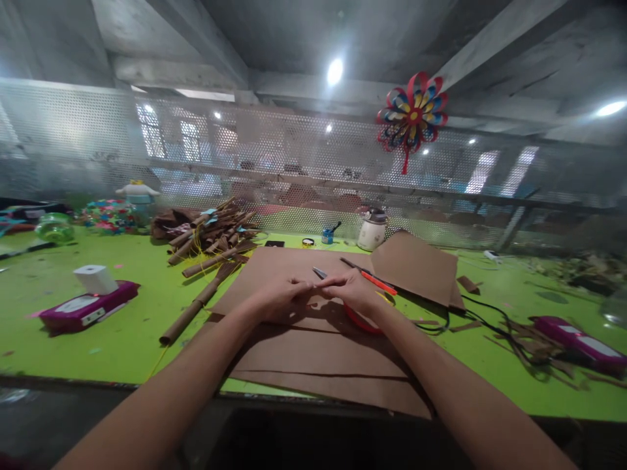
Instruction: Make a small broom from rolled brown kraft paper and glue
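My left hand (pixel 278 297) and my right hand (pixel 353 290) meet over a stack of brown cardboard sheets (pixel 313 352) on the green table (pixel 122 326). Both hands have their fingers pinched together, and what lies between them is too small to make out. A red ring-shaped strip (pixel 360 321) lies under my right wrist. Just beyond my fingers lie a small grey tool (pixel 319 273) and a red-handled tool (pixel 377 282).
A pile of rolled brown paper sticks (pixel 210 238) lies at back left. A purple device (pixel 88 308) with a white roll sits at left, another purple device (pixel 582 341) at right. A loose cardboard sheet (pixel 416 267), black cable (pixel 490 321), a jar (pixel 372 230) and a paper pinwheel (pixel 412 112) are behind.
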A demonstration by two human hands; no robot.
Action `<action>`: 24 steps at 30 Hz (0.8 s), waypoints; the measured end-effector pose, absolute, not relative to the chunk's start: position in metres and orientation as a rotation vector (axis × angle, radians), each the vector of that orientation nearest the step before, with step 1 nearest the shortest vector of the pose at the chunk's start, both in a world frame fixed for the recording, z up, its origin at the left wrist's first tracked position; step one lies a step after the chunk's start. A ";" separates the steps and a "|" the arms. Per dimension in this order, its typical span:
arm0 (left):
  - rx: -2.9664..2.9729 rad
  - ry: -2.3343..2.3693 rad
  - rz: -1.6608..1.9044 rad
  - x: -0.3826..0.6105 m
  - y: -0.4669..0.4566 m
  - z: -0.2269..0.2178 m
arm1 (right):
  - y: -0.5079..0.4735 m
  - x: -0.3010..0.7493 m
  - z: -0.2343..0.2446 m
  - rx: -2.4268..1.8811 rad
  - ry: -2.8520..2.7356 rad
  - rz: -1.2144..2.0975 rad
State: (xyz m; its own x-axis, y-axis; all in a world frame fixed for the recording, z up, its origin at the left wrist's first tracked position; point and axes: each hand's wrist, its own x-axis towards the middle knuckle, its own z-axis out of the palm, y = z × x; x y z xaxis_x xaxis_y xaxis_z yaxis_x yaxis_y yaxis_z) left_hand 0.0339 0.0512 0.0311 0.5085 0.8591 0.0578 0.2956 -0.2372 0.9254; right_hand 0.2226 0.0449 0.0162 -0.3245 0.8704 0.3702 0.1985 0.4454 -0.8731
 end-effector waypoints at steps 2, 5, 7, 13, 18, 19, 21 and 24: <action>1.709 0.904 0.665 0.032 0.054 0.028 | 0.042 0.221 0.019 -0.919 -1.815 0.870; 1.590 0.783 0.593 0.030 0.058 0.022 | 0.039 0.218 0.021 -0.939 -1.828 0.855; 1.528 0.749 0.567 0.031 0.061 0.018 | 0.039 0.217 0.021 -0.959 -1.831 0.850; 1.495 0.768 0.588 0.032 0.064 0.011 | 0.039 0.219 0.019 -1.032 -1.861 0.847; 1.555 0.797 0.585 0.032 0.063 0.013 | 0.042 0.226 0.020 -1.072 -1.855 1.030; 1.570 0.807 0.588 0.032 0.062 0.013 | 0.042 0.227 0.021 -1.097 -1.848 1.035; 1.605 0.813 0.599 0.033 0.060 0.015 | 0.041 0.227 0.023 -1.164 -1.849 0.991; 1.654 0.818 0.609 0.034 0.056 0.017 | 0.040 0.225 0.024 -1.220 -1.858 0.917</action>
State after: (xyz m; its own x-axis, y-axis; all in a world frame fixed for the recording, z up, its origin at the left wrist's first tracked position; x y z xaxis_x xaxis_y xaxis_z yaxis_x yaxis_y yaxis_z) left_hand 0.0343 0.0564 0.0171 0.6242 0.7807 -0.0283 0.1965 -0.1219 0.9729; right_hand 0.2250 0.0400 0.0236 -0.2925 0.9386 0.1828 0.4256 0.2990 -0.8541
